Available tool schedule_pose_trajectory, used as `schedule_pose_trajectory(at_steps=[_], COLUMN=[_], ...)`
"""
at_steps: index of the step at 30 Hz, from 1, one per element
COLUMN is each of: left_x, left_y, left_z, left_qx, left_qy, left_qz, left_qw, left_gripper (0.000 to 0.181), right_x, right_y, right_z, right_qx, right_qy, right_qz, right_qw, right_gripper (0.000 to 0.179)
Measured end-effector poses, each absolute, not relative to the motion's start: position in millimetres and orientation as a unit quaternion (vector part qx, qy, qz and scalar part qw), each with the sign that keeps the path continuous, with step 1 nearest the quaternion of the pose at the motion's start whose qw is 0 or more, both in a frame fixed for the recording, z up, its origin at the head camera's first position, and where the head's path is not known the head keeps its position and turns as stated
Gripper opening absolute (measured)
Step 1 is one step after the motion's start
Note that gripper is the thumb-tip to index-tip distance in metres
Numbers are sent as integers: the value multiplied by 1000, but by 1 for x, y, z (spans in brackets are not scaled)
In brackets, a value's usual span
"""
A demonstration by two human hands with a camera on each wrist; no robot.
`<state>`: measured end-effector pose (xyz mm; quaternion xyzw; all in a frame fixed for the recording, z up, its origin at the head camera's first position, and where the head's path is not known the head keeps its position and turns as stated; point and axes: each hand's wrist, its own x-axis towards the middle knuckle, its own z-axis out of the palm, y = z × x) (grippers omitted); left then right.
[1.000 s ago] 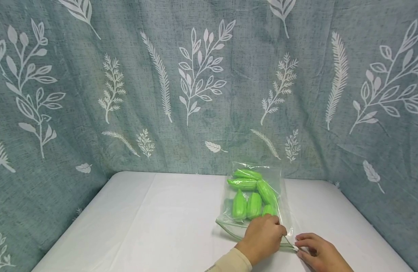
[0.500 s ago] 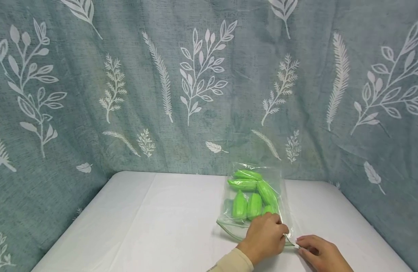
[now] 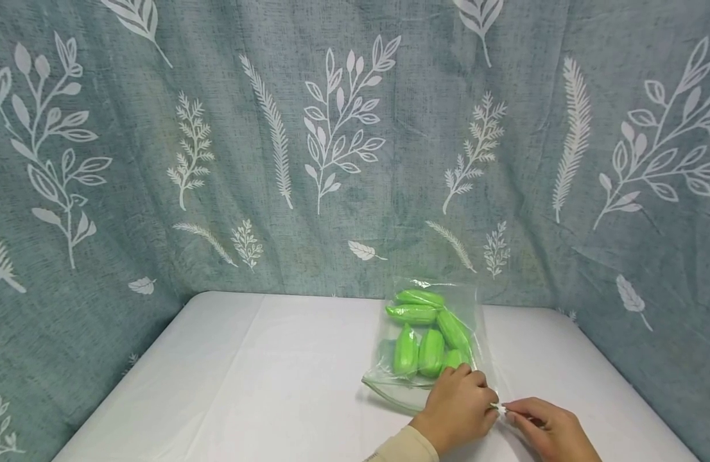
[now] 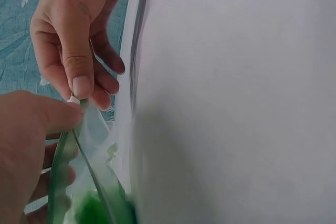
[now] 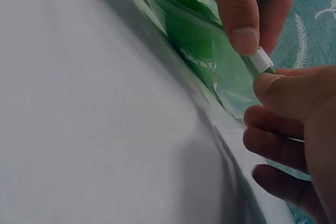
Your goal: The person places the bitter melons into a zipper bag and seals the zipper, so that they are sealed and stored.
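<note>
A clear slider zip bag [image 3: 384,359] lies on the table, holding several bright green, long ridged pieces [image 3: 411,314] that look like vegetables. Its green-edged mouth [image 3: 389,393] faces the person and gapes on the left. My left hand [image 3: 456,407] pinches the zip edge near the right corner, its thumb and fingers on either side of the strip. Right beside it, my right hand [image 3: 548,427] pinches the end of the strip between thumb and forefinger. Between the two hands sits the white slider [image 5: 261,60]; in the left wrist view the thumbs partly hide it.
The table [image 3: 262,385] is covered with a smooth white cloth. Behind it and on both sides hangs a blue-green curtain [image 3: 343,128] with white leaf prints. The bag's far end reaches the table's back edge.
The left hand has shifted slightly right and toward the person, closer to the right hand. The right hand's fingers have closed in on the strip's end, and the white slider now shows between the hands.
</note>
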<state>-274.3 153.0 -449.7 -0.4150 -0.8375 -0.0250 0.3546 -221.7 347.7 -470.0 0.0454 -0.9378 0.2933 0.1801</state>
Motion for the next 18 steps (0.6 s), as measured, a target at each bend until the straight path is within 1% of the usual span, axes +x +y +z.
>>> schedule_pose_trajectory(at_steps=[2,4,9,14,18], left_x=[-274,-275,-274,-273,-273], left_y=[154,156,159,159,157], left_z=[-451,-451,-453,-453,-453], left_qx=[-412,-408,-397,-392,-390], left_qy=[-842,-844,-849,-851,-848], left_qz=[-20,-13,-7,-20,-33], left_qw=[348,346,349,349,358], left_gripper=[9,9,9,15,15], right_x=[-222,-222,-223,-223,-223], right_y=[348,348,348,347,346], right_z=[-471,-472,-473,-474,-473], right_qx=[48,58,76,77,65], right_qy=[-938,-934,-926,-924,-928], right_qz=[290,285,283,280,276], right_qw=[186,206,236,249,242], right_gripper=[13,15,16,17,16])
